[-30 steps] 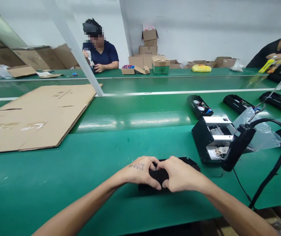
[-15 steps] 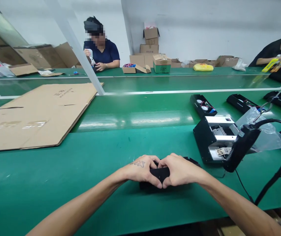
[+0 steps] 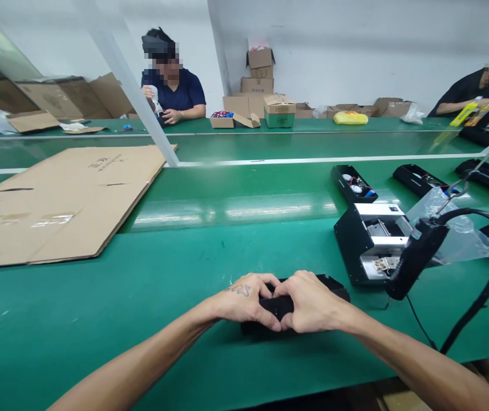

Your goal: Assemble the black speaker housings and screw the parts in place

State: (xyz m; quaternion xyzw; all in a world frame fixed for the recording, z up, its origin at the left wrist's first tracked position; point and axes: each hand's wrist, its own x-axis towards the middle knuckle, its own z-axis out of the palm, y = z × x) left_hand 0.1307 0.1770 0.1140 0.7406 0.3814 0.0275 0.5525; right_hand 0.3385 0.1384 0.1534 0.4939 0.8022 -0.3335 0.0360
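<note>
A black casing (image 3: 277, 307) lies on the green work surface right in front of me, largely covered by both hands. My left hand (image 3: 247, 299) is closed on its left part, thumb along the near side and fingers bent over the top. Gripping the same casing from the right is my right hand (image 3: 312, 302), its thumb almost meeting the left one. The fingertips reach inside or behind the upper edge, where I cannot make out what they touch.
To the right stand a black-and-silver device (image 3: 368, 245) and a hanging black electric screwdriver (image 3: 417, 260) with its cable. Behind them sit open black housings (image 3: 353, 184) with parts inside. Flat cardboard (image 3: 64, 205) lies left, by a white post (image 3: 141, 97). A co-worker (image 3: 173, 88) sits opposite.
The view has shifted slightly. Both hands keep their hold on the black casing, with only a small shift of the fingers.
</note>
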